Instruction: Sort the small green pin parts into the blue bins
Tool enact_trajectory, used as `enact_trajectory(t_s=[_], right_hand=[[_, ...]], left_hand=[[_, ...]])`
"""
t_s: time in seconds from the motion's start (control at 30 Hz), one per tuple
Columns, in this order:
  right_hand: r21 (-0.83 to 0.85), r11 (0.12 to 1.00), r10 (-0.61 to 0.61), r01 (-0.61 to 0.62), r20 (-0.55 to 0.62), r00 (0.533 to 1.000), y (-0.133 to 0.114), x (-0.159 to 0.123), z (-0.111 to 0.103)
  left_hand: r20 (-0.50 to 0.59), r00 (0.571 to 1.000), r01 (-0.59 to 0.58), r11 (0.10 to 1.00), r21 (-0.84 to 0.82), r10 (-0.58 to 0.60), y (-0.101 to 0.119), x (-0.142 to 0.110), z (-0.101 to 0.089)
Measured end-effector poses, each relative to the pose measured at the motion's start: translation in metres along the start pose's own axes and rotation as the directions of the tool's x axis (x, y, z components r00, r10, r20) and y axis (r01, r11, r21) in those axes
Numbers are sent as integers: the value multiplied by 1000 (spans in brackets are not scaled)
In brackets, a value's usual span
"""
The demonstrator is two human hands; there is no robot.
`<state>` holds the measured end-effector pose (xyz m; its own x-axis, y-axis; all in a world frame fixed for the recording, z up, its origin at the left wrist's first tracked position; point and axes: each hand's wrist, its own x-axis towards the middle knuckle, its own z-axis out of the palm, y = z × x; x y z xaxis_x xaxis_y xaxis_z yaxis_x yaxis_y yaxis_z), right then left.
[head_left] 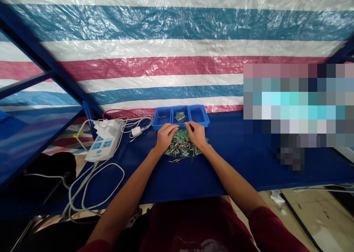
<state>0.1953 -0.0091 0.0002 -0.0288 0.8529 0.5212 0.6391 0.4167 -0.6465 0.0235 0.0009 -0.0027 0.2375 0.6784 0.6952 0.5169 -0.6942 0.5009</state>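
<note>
My left hand (166, 134) is closed in a pinch above the pile's back left edge, its thumb and forefinger pointing right. Facing it, my right hand (196, 133) is also pinched, over the back right of the pile. Something thin and small seems to lie between the fingertips, too small to name. Below them spreads a pile of thin metal rods (181, 144) mixed with greenish clear packets. A few loose rods (177, 159) lie in front. Just behind my hands stand three joined blue bins (206, 123). Two or three rods (162, 117) lie in the left bin, greenish packets (180, 116) in the middle one.
On the left of the blue table (221, 171) rests a white power strip (101, 145) with chargers plugged in. White cables (121, 171) loop beside it, near a white adapter (136, 131). A striped plastic sheet (166, 67) hangs behind. A blurred-out area covers the right.
</note>
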Motion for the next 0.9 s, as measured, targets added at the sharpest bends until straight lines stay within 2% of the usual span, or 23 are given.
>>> enact_trajectory(t_s=[0.2, 0.33, 0.6, 0.9], right_hand=[[138, 986, -102, 96, 37, 994, 2, 0, 3], [191, 971, -162, 146, 71, 984, 4, -1, 7], [154, 985, -92, 83, 52, 994, 4, -2, 7], [132, 986, -110, 100, 68, 992, 2, -2, 9]], left_hand=[[-95, 995, -23, 1000, -7, 22, -7, -3, 3], [-100, 994, -43, 999, -8, 42, -8, -3, 4], [-63, 997, -51, 999, -5, 51, -2, -1, 0], [-76, 995, -54, 996, 70, 60, -4, -2, -1]])
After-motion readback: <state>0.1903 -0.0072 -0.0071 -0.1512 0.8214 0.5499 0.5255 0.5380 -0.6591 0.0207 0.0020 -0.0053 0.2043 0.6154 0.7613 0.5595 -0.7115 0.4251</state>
